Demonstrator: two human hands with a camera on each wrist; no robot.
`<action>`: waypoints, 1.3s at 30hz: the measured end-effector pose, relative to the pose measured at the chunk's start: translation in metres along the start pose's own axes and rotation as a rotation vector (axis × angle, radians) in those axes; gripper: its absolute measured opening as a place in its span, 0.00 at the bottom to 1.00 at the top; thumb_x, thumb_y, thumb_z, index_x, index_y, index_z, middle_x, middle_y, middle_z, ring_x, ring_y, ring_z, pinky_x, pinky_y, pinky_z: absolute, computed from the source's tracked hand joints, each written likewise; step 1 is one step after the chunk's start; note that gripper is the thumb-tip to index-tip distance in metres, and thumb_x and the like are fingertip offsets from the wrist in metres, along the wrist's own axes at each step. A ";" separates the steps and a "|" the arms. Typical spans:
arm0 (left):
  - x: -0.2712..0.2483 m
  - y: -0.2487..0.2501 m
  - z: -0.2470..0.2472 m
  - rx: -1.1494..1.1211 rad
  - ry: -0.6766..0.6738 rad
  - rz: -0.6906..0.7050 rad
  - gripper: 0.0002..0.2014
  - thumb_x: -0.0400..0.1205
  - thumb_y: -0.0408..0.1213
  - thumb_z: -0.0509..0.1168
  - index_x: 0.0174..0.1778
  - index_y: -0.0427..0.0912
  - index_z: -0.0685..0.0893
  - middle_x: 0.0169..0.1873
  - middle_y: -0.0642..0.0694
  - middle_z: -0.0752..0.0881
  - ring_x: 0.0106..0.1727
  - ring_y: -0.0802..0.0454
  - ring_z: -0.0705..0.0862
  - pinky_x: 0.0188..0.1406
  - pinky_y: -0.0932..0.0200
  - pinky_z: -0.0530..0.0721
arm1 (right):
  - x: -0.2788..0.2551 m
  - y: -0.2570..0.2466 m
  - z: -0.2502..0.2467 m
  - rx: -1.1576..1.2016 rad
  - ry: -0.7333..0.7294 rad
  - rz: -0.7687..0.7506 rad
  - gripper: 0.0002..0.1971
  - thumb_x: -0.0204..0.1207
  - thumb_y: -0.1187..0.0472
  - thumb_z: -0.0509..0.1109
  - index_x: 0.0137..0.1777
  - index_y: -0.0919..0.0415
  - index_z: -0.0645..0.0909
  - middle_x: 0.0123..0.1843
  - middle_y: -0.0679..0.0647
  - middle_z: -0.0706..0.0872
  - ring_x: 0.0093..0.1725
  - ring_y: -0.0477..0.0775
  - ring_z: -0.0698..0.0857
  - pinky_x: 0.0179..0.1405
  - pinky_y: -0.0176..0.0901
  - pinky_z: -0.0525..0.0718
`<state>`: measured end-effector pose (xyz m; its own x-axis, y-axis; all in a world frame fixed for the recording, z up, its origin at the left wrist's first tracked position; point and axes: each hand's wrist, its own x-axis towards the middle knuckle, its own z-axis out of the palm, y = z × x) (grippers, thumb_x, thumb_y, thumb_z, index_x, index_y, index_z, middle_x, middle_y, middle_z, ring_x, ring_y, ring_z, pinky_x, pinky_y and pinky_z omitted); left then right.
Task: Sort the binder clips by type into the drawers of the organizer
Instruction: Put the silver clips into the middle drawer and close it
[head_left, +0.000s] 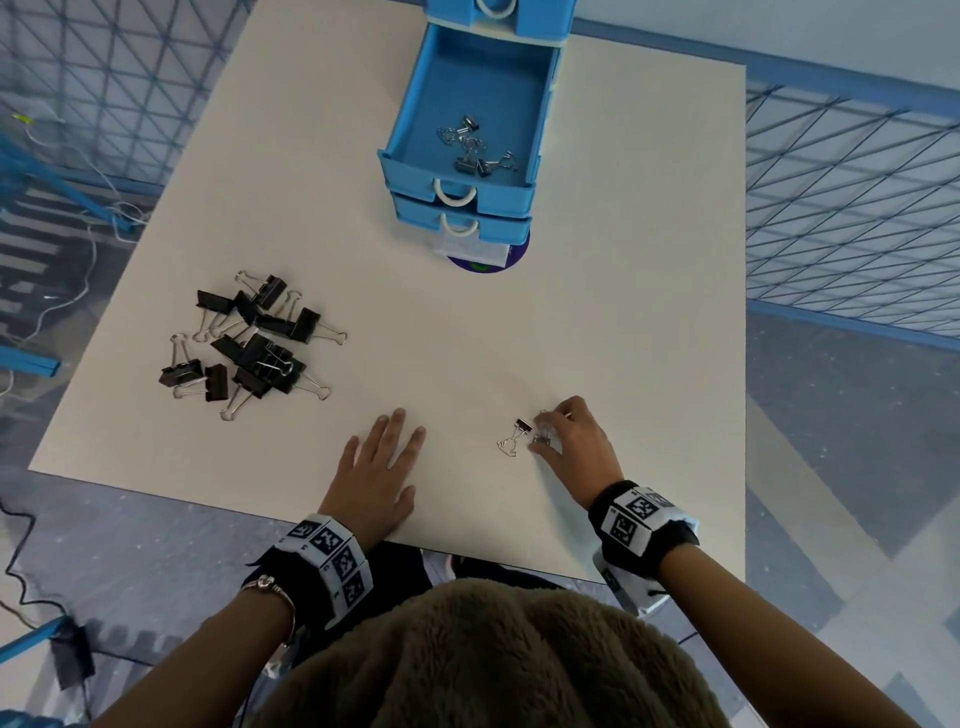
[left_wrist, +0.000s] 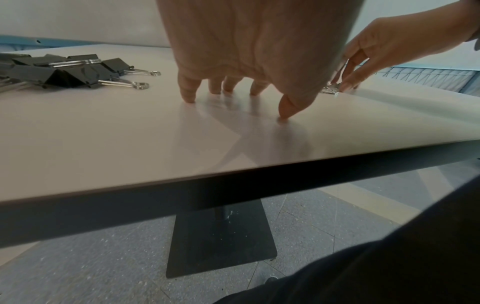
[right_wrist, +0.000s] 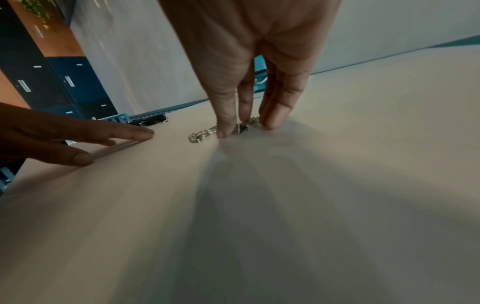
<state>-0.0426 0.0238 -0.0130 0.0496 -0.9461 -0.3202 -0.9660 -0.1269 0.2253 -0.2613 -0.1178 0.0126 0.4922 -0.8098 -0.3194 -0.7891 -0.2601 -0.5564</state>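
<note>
Right hand (head_left: 576, 441) fingertips pinch a small black binder clip (head_left: 524, 425) on the white table (head_left: 467, 338); left hand (head_left: 376, 473) rests flat, released.

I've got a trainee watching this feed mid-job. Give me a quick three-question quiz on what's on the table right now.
1. True or false: the open drawer of the organizer already holds small binder clips.
2. Multiple choice: the pile of large black clips lies A) inside the open drawer, B) on the table to the person's left, C) under the right hand.
3. Fill in: the left hand rests flat on the ____, holding nothing.

Key:
1. True; several small clips lie in it.
2. B.
3. Table; meanwhile the right hand's fingertips close on small clips near the front edge.
</note>
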 end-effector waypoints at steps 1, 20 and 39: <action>0.000 0.000 0.000 -0.002 0.000 0.001 0.32 0.71 0.47 0.49 0.73 0.43 0.61 0.74 0.33 0.68 0.72 0.36 0.71 0.58 0.32 0.76 | 0.001 0.001 0.000 -0.007 -0.001 -0.007 0.08 0.71 0.67 0.72 0.49 0.67 0.83 0.53 0.64 0.77 0.45 0.63 0.80 0.40 0.45 0.76; 0.000 -0.003 0.002 0.037 0.025 0.017 0.33 0.70 0.48 0.50 0.73 0.43 0.66 0.73 0.35 0.70 0.72 0.40 0.68 0.57 0.36 0.79 | 0.016 -0.021 0.006 -0.177 -0.142 -0.192 0.12 0.74 0.72 0.62 0.52 0.60 0.82 0.53 0.65 0.76 0.49 0.64 0.80 0.37 0.49 0.79; 0.000 -0.005 0.002 0.052 0.031 0.024 0.33 0.68 0.48 0.52 0.72 0.43 0.68 0.72 0.36 0.71 0.71 0.42 0.64 0.54 0.38 0.81 | 0.076 -0.096 -0.079 0.120 0.203 -0.384 0.11 0.62 0.76 0.72 0.44 0.66 0.87 0.35 0.65 0.83 0.29 0.50 0.76 0.35 0.31 0.72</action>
<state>-0.0381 0.0253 -0.0159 0.0332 -0.9575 -0.2864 -0.9788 -0.0891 0.1846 -0.1772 -0.1961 0.1027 0.6492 -0.7566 0.0779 -0.5093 -0.5085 -0.6943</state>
